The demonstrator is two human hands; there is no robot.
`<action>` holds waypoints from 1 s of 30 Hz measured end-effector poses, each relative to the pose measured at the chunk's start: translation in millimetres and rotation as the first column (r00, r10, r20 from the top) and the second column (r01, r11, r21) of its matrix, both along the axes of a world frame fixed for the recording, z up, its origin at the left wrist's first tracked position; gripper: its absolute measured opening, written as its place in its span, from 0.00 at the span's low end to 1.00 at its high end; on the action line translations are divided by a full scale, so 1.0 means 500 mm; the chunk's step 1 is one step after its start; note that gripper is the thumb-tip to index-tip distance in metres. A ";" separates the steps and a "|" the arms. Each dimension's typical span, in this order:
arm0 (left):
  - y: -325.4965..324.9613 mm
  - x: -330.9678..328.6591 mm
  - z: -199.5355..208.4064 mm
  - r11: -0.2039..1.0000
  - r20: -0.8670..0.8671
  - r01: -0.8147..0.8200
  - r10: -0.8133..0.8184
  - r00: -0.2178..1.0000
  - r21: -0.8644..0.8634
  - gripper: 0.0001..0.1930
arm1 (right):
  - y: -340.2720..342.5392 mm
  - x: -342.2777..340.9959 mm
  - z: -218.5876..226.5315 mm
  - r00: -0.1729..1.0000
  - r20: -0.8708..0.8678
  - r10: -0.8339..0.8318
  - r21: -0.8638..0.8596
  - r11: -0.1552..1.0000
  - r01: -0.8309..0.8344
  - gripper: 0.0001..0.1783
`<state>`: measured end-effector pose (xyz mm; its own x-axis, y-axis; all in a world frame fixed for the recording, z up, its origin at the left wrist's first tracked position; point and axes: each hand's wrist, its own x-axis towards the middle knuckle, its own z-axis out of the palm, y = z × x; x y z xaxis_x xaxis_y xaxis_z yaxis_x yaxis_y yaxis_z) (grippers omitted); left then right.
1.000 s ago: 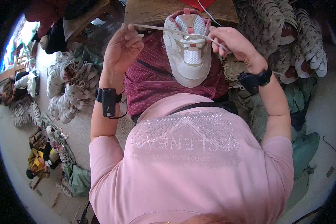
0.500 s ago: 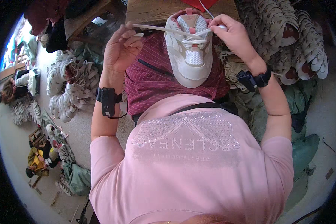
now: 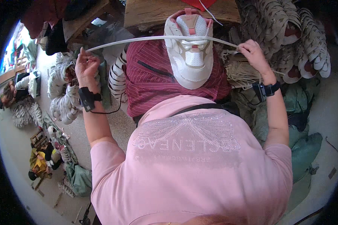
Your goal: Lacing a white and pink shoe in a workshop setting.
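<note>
A white and beige sneaker with pink trim lies on my lap, toe toward me, its lower eyelets laced. From the laced part a white shoelace runs out to both sides in a long, nearly straight line. My left hand, far out to the left, pinches one end of it. The other end is held between the fingertips of my right hand, out to the right of the shoe.
A wooden bench stands beyond the shoe, with red cloth on it. Stacked shoe uppers are heaped at right, above green sacks. Bundled white shoe parts sit at left. Farther left, a person in yellow is at work.
Both my hands have moved apart, outward and slightly toward me. The lace, crossed near the tongue before, now stretches out wide on both sides. The shoe has hardly moved.
</note>
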<state>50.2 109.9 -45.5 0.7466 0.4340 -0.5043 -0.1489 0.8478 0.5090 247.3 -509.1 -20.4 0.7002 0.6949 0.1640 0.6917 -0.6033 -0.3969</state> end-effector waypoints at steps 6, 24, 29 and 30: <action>0.096 -0.043 -0.056 0.960 -0.281 -0.278 0.277 0.919 0.038 0.17 | -0.148 0.031 -0.130 0.324 -0.897 -0.300 0.051 0.658 0.751 0.12; -0.366 0.122 0.105 0.401 -0.230 0.374 -0.363 0.903 0.836 0.16 | 0.104 -0.059 0.053 0.361 -0.928 -0.095 0.247 0.570 0.784 0.19; -0.476 0.143 0.100 0.149 -0.164 0.259 -0.463 0.871 0.954 0.14 | 0.208 -0.085 0.092 0.522 -0.853 0.015 0.336 0.781 0.526 0.11; -0.480 0.147 0.098 0.151 -0.149 0.245 -0.469 0.871 0.958 0.12 | 0.215 -0.082 0.091 0.553 -0.833 0.019 0.324 0.826 0.461 0.09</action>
